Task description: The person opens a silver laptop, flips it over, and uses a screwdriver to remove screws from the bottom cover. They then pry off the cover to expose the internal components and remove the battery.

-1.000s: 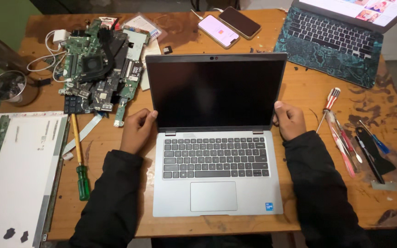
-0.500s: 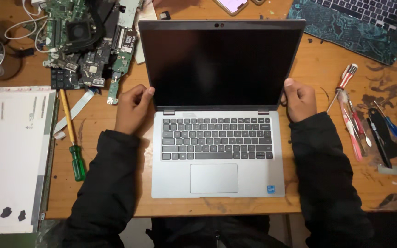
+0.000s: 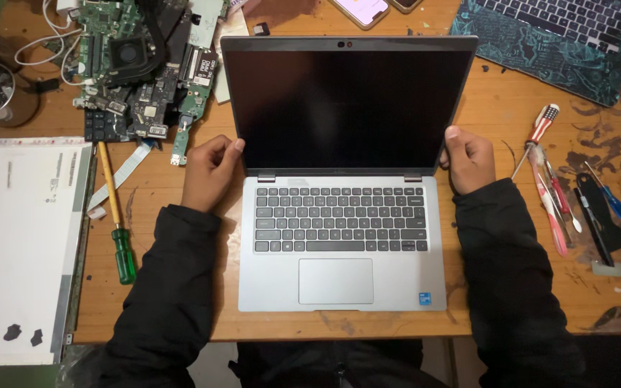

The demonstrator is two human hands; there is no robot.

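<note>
On both screen edges, left hand (image 3: 210, 172) and right hand (image 3: 468, 159) grip the laptop (image 3: 343, 244)

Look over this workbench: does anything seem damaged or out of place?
Yes. The loose display panel at the left has two dark blotches near its bottom edge, and bare circuit boards lie heaped behind it.

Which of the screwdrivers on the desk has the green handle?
The long screwdriver left of the laptop, by the left hand; those on the right have other colours.
</note>
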